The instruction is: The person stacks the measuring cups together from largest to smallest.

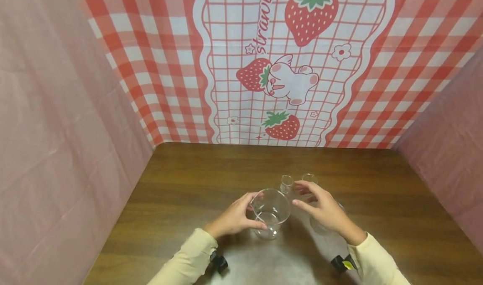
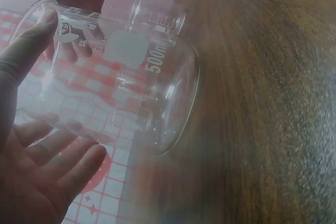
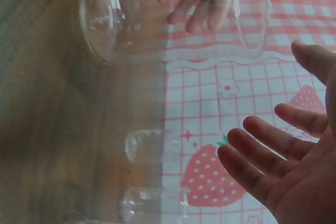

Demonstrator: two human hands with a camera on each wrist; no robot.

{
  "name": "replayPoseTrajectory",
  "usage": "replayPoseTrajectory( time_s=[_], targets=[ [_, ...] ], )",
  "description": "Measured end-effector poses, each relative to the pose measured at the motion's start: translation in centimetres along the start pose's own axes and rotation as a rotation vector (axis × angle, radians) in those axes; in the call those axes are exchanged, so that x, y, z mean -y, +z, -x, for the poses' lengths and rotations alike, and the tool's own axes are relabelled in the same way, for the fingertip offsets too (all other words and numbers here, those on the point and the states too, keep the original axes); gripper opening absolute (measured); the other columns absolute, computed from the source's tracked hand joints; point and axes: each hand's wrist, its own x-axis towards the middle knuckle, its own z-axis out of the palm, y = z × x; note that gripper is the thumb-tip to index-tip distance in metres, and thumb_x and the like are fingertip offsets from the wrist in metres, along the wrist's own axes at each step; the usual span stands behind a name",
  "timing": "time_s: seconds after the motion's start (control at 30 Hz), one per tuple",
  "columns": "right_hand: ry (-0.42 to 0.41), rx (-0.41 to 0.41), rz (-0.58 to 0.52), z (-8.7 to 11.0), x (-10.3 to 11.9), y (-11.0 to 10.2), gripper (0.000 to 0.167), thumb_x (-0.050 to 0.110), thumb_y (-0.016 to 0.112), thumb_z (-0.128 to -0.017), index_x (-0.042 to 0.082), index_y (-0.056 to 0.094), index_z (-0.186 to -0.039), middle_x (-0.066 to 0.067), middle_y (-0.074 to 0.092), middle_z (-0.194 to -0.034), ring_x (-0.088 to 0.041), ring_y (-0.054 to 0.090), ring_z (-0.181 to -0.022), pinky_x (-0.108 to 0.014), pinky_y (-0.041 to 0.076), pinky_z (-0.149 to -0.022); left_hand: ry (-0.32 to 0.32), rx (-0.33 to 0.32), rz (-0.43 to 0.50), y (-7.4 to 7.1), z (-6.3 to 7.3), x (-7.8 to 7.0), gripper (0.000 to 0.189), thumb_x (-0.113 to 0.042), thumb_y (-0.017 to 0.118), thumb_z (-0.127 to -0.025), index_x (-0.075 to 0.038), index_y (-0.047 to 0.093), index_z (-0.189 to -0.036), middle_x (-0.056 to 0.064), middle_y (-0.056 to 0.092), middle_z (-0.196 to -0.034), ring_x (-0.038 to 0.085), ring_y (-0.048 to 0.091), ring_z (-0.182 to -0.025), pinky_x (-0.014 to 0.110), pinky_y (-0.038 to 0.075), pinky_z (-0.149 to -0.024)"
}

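A large clear glass beaker [image 1: 272, 218] marked 500 ml [image 2: 156, 59] stands in front of me on the table. My left hand [image 1: 235, 218] holds it from the left, thumb across the near side and fingers round the far side. Through the glass in the right wrist view, those fingers [image 3: 197, 3] show. My right hand [image 1: 322, 207] is apart from the large beaker, to its right, fingers spread and holding nothing. Just beyond it are two small glass beakers, one on the left [image 1: 286, 185] and one on the right [image 1: 309, 177].
Another clear glass vessel [image 1: 318, 226] is partly hidden under my right hand and forearm. The brown wooden table [image 1: 196, 167] ends at a red-and-white checked strawberry cloth [image 1: 181, 88] behind. Pink cloth hangs at the left [image 1: 68, 130] and right [image 1: 449, 109].
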Motion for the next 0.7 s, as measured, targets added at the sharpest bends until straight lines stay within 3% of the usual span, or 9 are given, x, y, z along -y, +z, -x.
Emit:
replayPoseTrajectory(
  time_s=[0.2, 0.47, 0.7],
  targets=[
    [0.011, -0.071, 0.079, -0.2, 0.3, -1.0, 0.039, 0.01, 0.074, -0.085, 0.001, 0.061, -0.121, -0.013, 0.071, -0.107, -0.025, 0.068, -0.09, -0.035, 0.06, -0.073, -0.005, 0.007, 0.018, 0.1, 0.1, 0.0, 0.088, -0.032, 0.086, -0.072, -0.008, 0.041, -0.144, 0.009, 0.051, -0.145, 0.027, 0.059, -0.12, 0.029, 0.052, -0.1],
    [0.019, -0.1, 0.162, -0.3, 0.2, -1.8, 0.036, 0.011, 0.076, -0.083, 0.001, 0.065, -0.116, -0.014, 0.072, -0.106, -0.021, 0.068, -0.087, -0.032, 0.06, -0.071, 0.007, 0.007, 0.025, 0.2, 0.1, 0.3, 0.084, -0.033, 0.085, -0.073, -0.011, 0.042, -0.142, 0.008, 0.053, -0.143, 0.027, 0.06, -0.12, 0.031, 0.052, -0.101],
    [0.076, -0.05, 0.241, -0.3, 0.2, -2.7, 0.038, 0.02, 0.075, -0.085, 0.001, 0.065, -0.117, -0.016, 0.071, -0.107, -0.03, 0.068, -0.092, -0.045, 0.06, -0.075, 0.015, 0.013, 0.046, 0.1, 0.0, 0.2, 0.085, -0.031, 0.085, -0.073, -0.008, 0.041, -0.143, 0.009, 0.052, -0.145, 0.027, 0.056, -0.126, 0.033, 0.05, -0.104]
  ],
)
